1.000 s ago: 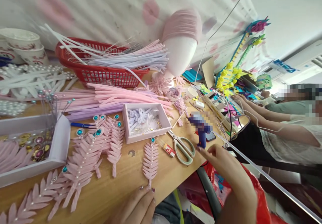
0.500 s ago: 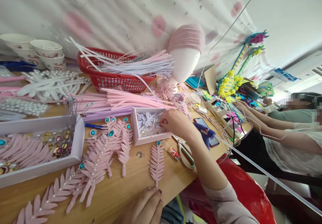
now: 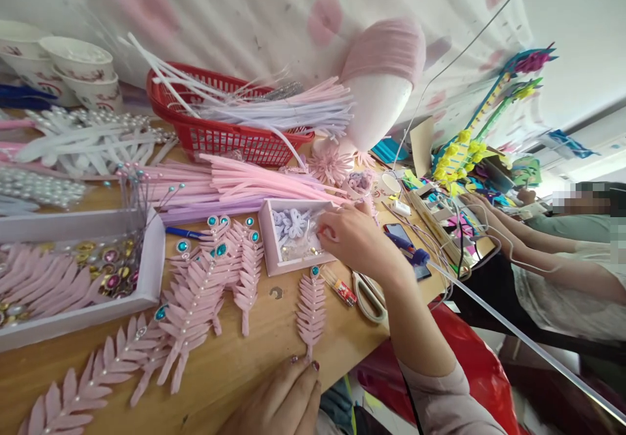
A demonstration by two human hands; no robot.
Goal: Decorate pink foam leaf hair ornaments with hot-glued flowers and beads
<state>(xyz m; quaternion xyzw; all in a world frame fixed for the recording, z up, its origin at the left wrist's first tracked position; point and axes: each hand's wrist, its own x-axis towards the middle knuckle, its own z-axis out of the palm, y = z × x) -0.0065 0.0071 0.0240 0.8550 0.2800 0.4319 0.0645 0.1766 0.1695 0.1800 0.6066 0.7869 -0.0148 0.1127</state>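
Note:
My right hand (image 3: 355, 242) is over the right side of a small white box (image 3: 268, 239), its thumb and index finger curled together; what they hold, if anything, is too small to tell. Lilac looped flowers (image 3: 293, 224) and a clear bag of small beads lie in that box. Resting on the wooden table, my left hand (image 3: 288, 396) touches the stem tip of a pink feathery leaf (image 3: 311, 311) with a teal gem at its top. More pink leaves (image 3: 190, 311) with pearls and gems lie to the left.
Scissors (image 3: 369, 297), a glue gun (image 3: 405, 247) and a phone are at the right. Behind stand a red basket (image 3: 235, 143) of stems and a white head form (image 3: 376, 105). A long white box (image 3: 151, 272) holds gems. Another person's arms (image 3: 513, 233) are at far right.
The view has shifted slightly, so things sit a little differently in frame. My right hand has drawn up slightly at the box, fingers more curled. My left hand stays by the leaf stem.

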